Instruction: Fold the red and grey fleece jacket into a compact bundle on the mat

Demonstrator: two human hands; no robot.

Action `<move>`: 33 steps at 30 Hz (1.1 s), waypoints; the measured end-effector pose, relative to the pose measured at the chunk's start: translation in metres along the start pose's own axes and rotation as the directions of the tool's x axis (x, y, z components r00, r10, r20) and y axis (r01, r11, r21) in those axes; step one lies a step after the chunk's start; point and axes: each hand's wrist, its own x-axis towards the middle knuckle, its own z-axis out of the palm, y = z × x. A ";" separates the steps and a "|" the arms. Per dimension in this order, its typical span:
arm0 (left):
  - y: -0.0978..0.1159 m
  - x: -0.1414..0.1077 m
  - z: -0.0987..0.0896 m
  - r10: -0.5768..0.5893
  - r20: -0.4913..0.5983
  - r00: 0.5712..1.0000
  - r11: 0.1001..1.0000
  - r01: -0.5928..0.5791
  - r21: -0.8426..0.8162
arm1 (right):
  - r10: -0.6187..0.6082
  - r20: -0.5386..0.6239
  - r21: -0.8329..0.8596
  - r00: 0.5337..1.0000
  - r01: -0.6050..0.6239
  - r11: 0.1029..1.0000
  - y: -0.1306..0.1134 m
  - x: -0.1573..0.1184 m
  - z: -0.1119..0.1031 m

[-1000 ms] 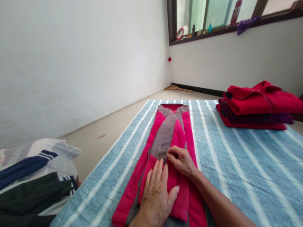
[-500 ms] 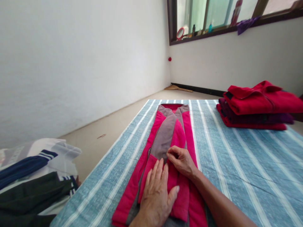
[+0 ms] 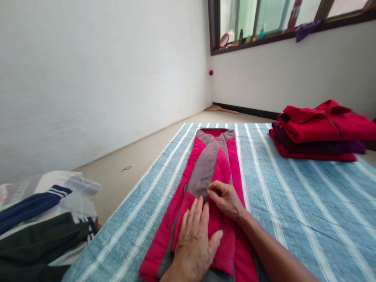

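Hardly anything has moved since the earlier frame: both hands keep their places, and the view alone has shifted very slightly. The pink-and-grey jacket (image 3: 202, 166) lies lengthwise on the blue striped cloth (image 3: 282, 196), collar at the far end, a sleeve folded down over its front. The left hand (image 3: 194, 239) presses flat on it, palm down, fingers extended, gripping nothing. Just beside it, the right hand (image 3: 227, 200) rests on the jacket with thumb and fingertips drawn close; I cannot tell whether they pinch any fabric. To the right, well apart, sits a stack of folded clothes: a red garment (image 3: 323, 125) on top, a dark purple one (image 3: 317, 145) in the middle, more red beneath. At lower left lie a navy garment (image 3: 32, 207) and a blackish garment (image 3: 38, 243). Beyond, a window (image 3: 267, 15) has a red-rimmed mirror (image 3: 224, 40) on its sill.
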 end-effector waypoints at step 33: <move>0.003 0.003 -0.010 0.016 0.023 1.000 0.999 -0.017 0.044 | 0.013 0.004 0.029 1.000 -0.013 0.999 0.002 -0.001 0.001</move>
